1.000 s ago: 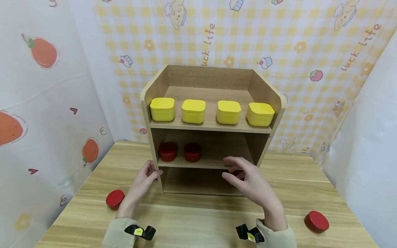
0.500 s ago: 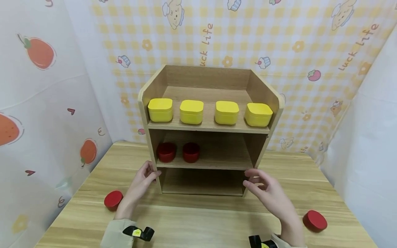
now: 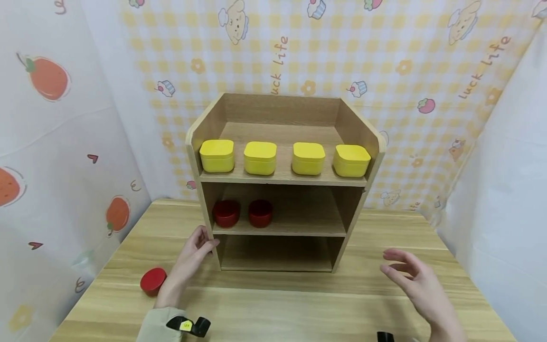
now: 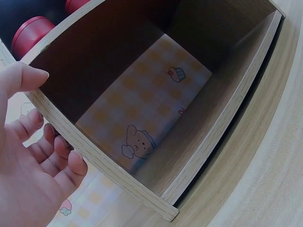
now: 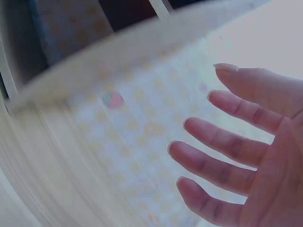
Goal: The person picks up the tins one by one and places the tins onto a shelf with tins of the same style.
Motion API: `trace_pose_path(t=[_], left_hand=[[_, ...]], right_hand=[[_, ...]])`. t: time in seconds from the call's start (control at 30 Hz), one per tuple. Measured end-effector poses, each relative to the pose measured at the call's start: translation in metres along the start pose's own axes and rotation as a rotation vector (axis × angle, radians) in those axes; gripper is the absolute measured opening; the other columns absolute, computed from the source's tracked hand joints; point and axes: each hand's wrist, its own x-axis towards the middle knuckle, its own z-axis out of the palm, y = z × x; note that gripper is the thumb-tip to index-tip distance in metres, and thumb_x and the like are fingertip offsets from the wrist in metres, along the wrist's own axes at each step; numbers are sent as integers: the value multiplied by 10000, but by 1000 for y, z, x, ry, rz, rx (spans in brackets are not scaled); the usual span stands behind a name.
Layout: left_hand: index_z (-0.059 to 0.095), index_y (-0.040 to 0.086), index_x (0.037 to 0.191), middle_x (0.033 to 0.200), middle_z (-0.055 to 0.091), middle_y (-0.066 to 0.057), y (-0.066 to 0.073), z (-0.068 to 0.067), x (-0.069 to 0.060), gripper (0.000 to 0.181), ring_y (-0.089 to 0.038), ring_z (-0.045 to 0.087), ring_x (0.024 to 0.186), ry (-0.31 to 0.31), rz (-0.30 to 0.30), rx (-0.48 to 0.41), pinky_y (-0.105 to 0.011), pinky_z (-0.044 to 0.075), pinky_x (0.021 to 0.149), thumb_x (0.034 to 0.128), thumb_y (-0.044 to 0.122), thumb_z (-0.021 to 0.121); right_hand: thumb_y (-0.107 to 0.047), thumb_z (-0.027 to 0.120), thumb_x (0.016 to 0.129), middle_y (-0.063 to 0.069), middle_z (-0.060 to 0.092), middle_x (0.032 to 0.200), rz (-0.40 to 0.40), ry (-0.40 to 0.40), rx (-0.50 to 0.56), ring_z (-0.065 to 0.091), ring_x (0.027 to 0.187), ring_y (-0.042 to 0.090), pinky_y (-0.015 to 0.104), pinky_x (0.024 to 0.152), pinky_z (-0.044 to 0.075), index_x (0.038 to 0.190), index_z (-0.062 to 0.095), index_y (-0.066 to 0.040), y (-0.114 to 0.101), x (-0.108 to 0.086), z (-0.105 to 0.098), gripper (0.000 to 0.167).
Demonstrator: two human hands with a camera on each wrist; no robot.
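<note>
A small wooden shelf unit (image 3: pixel 278 179) with three levels stands on the table. My left hand (image 3: pixel 191 259) holds the front edge of its left side panel, with the thumb (image 4: pixel 28 78) at the inner side and the fingers outside. My right hand (image 3: pixel 420 287) is over the table to the right of the shelf, apart from it, fingers spread and nothing between them. Two round red containers (image 3: pixel 226 213) (image 3: pixel 260 213) sit at the left of the middle level. Several yellow lidded boxes (image 3: pixel 260 158) stand in a row on the top level.
Left of my left forearm, a round red container (image 3: pixel 153 281) lies on the wooden table (image 3: pixel 273 308). The bottom level (image 3: pixel 275 254) of the shelf shows bare boards. A checked cloth (image 3: pixel 256 57) hangs behind, with white cloth at both sides.
My right hand has moved from the front of the shelf out to the right. The red container at the right is no longer visible. My left hand stays at the side panel.
</note>
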Motion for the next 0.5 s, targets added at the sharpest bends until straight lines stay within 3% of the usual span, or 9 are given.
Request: trace_pose_path(t=[0.23,0.5], left_hand=[[434,39,985,805,447,-74,-1,-2,-1,162,-302,501,758,10,11,1,-298,470,666,938,82,583],[437,26,998,805,441,-67,1,0,-1,169,-198,488,742,-12,21,-13,-289,471,669,941,84,585]], right_hand=[[-245,659,949,-251,562,1115,129,28,-6,580,950,-27,172,731,466,1296,547,-15,25,-5,-21,431],[-254,654,952,-317,537,1080,223,26,23,567,953,-52,172,705,485,1322,521,-42,55,-14,-40,447]])
